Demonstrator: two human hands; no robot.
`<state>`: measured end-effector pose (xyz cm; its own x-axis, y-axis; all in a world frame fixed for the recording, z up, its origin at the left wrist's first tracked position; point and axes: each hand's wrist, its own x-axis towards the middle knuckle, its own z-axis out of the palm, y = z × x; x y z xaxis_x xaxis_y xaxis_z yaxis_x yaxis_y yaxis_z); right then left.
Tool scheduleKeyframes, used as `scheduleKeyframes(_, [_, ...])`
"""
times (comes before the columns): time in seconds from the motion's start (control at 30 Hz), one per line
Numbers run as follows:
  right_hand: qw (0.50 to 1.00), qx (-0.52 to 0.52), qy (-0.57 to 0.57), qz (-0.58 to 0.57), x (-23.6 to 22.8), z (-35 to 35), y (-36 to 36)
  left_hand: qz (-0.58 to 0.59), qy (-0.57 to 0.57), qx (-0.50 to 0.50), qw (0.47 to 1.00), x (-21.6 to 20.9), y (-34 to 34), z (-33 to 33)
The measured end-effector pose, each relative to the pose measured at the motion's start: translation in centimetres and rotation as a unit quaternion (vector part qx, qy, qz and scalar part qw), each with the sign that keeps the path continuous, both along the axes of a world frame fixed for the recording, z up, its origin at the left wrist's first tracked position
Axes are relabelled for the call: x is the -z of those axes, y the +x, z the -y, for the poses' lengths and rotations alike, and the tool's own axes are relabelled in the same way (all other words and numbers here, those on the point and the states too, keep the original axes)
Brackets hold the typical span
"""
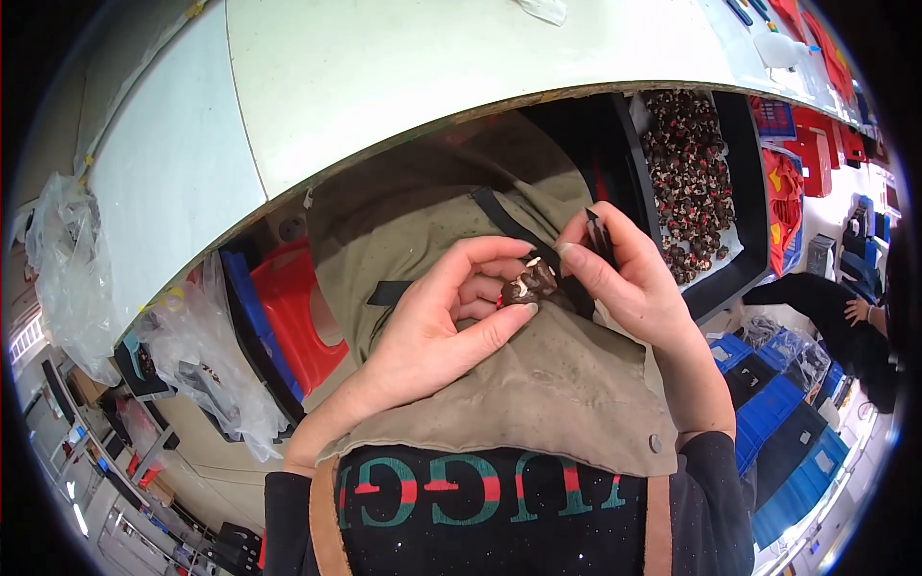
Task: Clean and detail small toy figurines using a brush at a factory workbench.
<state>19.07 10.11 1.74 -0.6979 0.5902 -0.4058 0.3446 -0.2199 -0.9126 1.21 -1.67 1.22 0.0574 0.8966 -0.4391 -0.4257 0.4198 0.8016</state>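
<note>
A small piece sits between the left hand [423, 322] and right hand [629, 278], above the apron [538, 413]; the table [461, 53] lies ahead, a tray [754, 182] of pieces [687, 173] right.

Held piece [544, 277] dark brown, mottled cream with red bits; thin tool [599, 236] black. Apron [547, 374] plain khaki-olive, faintly dark-speckled, with tan shoulder straps [328, 523], over black shirt [576, 549] carrying green lettering banded red. Tray [755, 192] black, its pieces [684, 163] dark brown speckled cream and red; tabletop [461, 48] pale greenish white, stool [293, 302] red, crates [768, 422] bright blue.
</note>
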Motion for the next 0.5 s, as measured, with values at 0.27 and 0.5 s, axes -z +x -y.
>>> scheduleKeyframes(0.27, [0.961,-0.095,0.253,-0.061,-0.2,-0.5,-0.3,0.047,0.004,-0.001,0.999,0.6,-0.5,0.1])
scheduleKeyframes(0.5, [0.975,-0.119,0.182,-0.046,-0.1,0.7,-0.3,0.074,0.012,-0.044,0.996,0.8,-0.5,0.0])
